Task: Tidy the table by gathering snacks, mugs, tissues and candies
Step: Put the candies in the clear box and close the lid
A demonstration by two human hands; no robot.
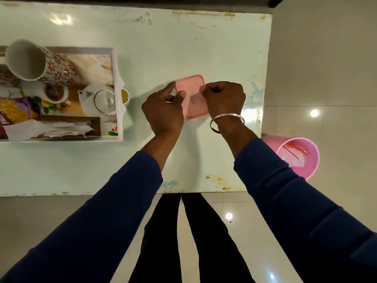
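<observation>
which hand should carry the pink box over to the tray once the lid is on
Left. The left hand grips the pink box on the side facing the tray, which sits to the person's left. The right hand pinches the far edge and would have to cross over.

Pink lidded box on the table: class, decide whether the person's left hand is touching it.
Touching. The head view shows the left hand with its thumb on the pink lidded box lid and fingers at its left edge.

likely home: tea tray (119, 111), mug (36, 62), glossy tiled floor (326, 68).
</observation>
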